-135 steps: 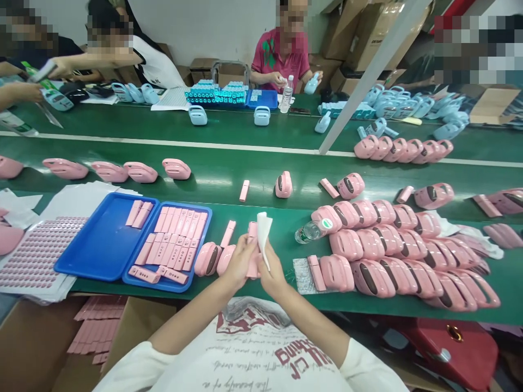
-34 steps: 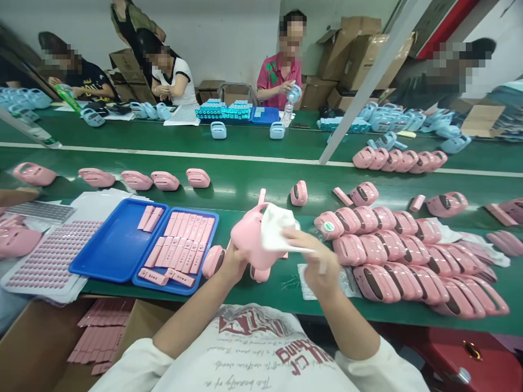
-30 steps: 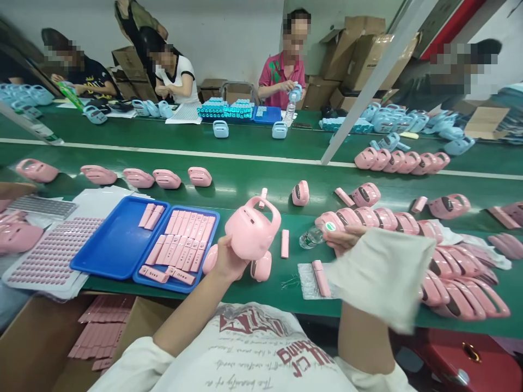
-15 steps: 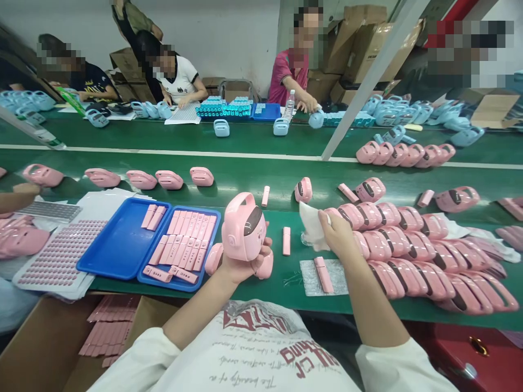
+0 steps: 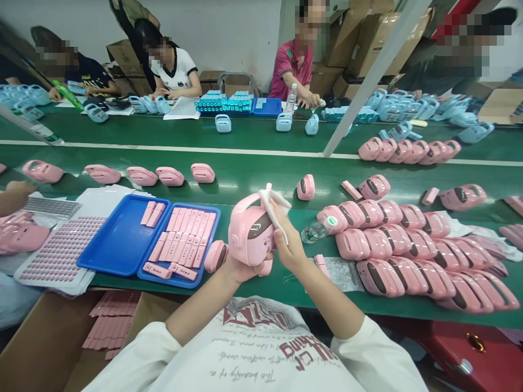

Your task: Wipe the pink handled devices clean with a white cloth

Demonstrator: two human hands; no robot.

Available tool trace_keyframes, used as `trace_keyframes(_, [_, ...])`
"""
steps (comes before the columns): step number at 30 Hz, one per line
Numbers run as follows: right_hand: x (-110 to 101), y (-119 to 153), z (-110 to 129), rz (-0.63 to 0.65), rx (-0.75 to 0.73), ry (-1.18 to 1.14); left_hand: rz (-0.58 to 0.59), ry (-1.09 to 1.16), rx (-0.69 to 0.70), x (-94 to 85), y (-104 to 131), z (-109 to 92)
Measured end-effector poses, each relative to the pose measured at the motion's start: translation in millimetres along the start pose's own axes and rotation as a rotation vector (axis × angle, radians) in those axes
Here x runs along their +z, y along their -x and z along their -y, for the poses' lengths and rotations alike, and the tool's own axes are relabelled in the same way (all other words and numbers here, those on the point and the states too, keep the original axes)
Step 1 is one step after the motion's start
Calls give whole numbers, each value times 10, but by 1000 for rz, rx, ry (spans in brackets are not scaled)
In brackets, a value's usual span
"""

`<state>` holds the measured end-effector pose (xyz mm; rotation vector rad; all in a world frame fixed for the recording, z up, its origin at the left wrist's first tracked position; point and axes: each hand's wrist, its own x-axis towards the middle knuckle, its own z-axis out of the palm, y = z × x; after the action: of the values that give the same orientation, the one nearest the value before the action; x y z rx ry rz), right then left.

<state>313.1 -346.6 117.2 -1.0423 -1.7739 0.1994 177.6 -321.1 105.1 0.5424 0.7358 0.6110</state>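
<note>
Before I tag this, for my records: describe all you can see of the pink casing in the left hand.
The pink casing is rounded and glossy, like plastic, with an arched handle at the top, a dark panel in front, small dark markings below and a round detail on one side. The left hand supports it above the green table. The right hand holds a white cloth against it, hiding part.

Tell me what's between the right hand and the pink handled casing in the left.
In the head view, a white cloth lies between the right hand gripping it and the pink handled casing.
</note>
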Motion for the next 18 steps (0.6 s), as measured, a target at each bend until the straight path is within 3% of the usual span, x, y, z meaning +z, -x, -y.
trace_keyframes(2, [-3, 22, -26, 7, 2, -16, 87, 173, -118, -4, 34, -52])
trace_keyframes(5, [16, 89, -17, 57, -196, -29, 170, 416, -154, -73, 13, -63])
trace_keyframes(6, [21, 112, -21, 46, -176, -54, 221, 442, -186, -108, -10, -44])
trace_keyframes(7, [23, 131, -33, 18, -79, -99, 296, 437, -246, -143, -37, -16])
trace_keyframes(11, [-29, 145, -126, -76, 535, -475, 577, 311, -544, -194, -108, 132])
trace_keyframes(13, [-77, 114, -164, -62, 721, -668, 557, 277, -578, -145, -100, 177])
trace_keyframes(15, [-125, 75, -191, -42, 864, -784, 452, 192, -540, -74, -81, 179])
trace_keyframes(18, [-177, 37, -233, -68, 1009, -856, 172, -42, -261, -27, -76, 116])
